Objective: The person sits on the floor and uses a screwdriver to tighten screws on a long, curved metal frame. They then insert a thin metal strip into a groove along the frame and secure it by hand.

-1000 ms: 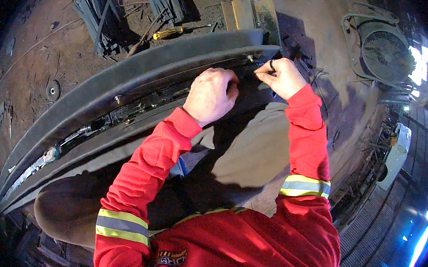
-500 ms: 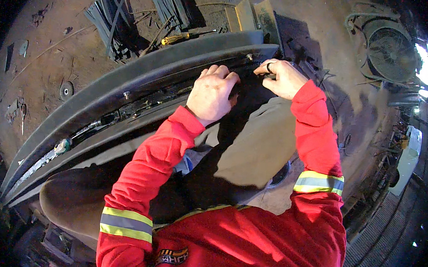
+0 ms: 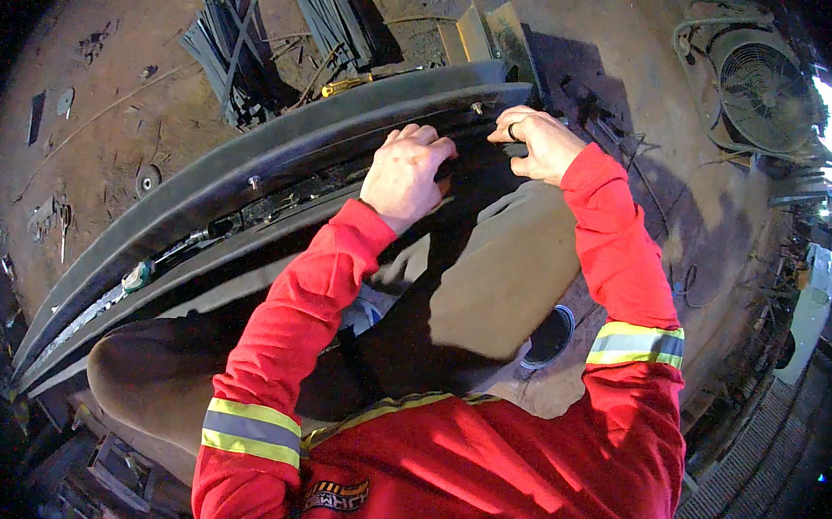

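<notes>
A long, curved dark panel with a channel along it [image 3: 348,125] lies across my lap and the ground. My left hand [image 3: 404,177] is at its near side, fingers curled over the inner edge; their tips are hidden. Close to the panel's right end, my right hand [image 3: 542,145], with a dark ring on one finger, is closed in a pinch. What lies between its fingertips is too dark to make out. One small metal bolt [image 3: 478,109] sticks up just beside the right hand, and another bolt [image 3: 254,182] stands farther left along the panel.
Beyond the panel lie a yellow-handled screwdriver [image 3: 346,85], bundled dark strips [image 3: 228,53] and upright metal plates [image 3: 475,32]. A teal-and-white tool [image 3: 135,277] rests in the channel. A small wheel [image 3: 149,179] is at left, a floor fan [image 3: 763,91] far right, a round dark container [image 3: 550,336] by my leg.
The view has shifted a little, so the surroundings sit slightly differently in the picture. Both hands stay at about the same places on the panel, with only small finger movement.
</notes>
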`<state>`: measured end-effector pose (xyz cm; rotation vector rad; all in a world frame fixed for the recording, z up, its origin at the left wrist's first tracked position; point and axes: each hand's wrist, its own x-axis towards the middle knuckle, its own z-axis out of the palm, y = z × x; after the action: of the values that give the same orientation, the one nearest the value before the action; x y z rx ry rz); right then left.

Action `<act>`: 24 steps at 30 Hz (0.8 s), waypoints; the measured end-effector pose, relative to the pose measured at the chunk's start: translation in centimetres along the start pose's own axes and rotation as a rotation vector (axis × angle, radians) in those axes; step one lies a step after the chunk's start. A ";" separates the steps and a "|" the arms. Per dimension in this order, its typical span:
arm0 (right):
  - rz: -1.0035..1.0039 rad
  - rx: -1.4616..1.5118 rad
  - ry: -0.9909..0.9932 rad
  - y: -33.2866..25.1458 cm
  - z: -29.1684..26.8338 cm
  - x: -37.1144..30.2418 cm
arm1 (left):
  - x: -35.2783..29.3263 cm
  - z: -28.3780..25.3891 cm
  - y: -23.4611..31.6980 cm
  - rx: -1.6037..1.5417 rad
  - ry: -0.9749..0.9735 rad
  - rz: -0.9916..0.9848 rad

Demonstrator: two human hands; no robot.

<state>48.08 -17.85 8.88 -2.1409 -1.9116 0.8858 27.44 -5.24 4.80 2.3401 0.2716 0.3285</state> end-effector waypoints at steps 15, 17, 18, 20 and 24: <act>0.064 0.177 0.200 -1.3 1.7 -3.1 | -9.2 -12.4 -3.5 0.289 0.023 -0.124; 0.085 0.201 0.174 -1.4 1.4 -2.6 | -12.3 -16.0 -5.0 0.385 -0.069 -0.281; 0.097 0.199 0.167 -2.0 0.9 -2.1 | -14.5 -16.3 -6.2 0.265 -0.055 -0.323; 0.100 0.193 0.167 -2.2 1.0 -2.0 | -16.4 -15.5 -6.6 0.194 -0.123 -0.243; 0.090 0.138 0.166 -1.8 0.9 -1.6 | -16.1 -14.2 -5.8 0.301 -0.061 -0.163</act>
<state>46.00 -19.25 9.50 -2.1590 -1.6386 0.8018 7.19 3.46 7.96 2.5961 0.5095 0.1432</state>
